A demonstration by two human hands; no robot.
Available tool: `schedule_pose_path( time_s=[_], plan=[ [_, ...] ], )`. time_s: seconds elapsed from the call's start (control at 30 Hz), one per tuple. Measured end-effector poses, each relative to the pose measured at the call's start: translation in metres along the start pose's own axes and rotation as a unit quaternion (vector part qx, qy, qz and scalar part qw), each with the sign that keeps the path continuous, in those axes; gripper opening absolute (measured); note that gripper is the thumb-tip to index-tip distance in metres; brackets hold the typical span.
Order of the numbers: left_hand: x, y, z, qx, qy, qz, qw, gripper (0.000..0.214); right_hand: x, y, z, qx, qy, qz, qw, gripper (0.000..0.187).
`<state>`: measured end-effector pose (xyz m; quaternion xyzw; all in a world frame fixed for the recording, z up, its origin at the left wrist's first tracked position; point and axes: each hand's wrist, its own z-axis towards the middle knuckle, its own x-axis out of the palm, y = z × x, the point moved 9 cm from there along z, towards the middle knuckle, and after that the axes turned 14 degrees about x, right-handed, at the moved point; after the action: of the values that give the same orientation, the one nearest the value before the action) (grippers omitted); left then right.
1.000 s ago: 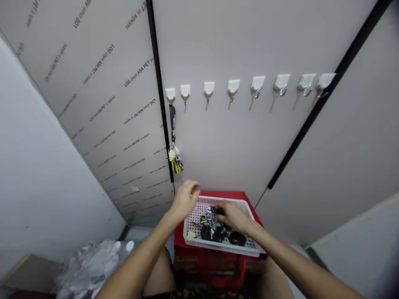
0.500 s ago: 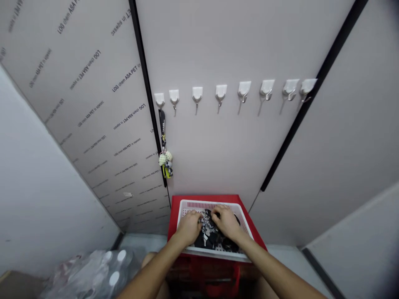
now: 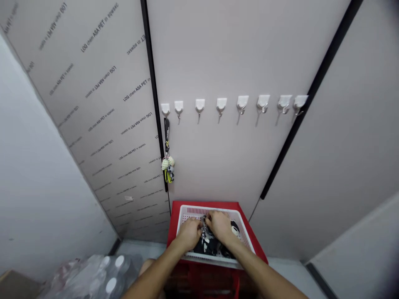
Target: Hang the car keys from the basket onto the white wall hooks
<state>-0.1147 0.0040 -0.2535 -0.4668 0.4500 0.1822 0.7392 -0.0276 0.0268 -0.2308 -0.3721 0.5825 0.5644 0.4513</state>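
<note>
Red surface (image 3: 174,216) under white basket (image 3: 215,260); grey wall (image 3: 212,162) behind, white hooks (image 3: 221,102) in row

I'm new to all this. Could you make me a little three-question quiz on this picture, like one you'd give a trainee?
1. Count: how many white hooks are in the row?

2. Choose: which hook carries the hanging keychain?
A) the rightmost in the picture
B) the leftmost in the picture
C) the fourth from the left

3. Fill in: the left hand and the right hand are both at the small items in a white ____.

Key: 1. Eight. 2. B. 3. Basket.
</note>
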Motion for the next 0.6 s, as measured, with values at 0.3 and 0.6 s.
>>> schedule_pose_path(
  time_s=[0.3,0.6],
  plan=[
    [-0.05,-0.012,0.012,0.039,-0.152,-0.332,0.93,0.028,-0.042,0.032,0.004,-0.063,0.208,0.359,0.908,0.021],
    [-0.116,0.003,0.01,-0.026,-0.269,-0.437,0.858,0.014,-0.099,0.071,0.017,-0.086,0.164,0.356,0.916,0.017]
  ],
)
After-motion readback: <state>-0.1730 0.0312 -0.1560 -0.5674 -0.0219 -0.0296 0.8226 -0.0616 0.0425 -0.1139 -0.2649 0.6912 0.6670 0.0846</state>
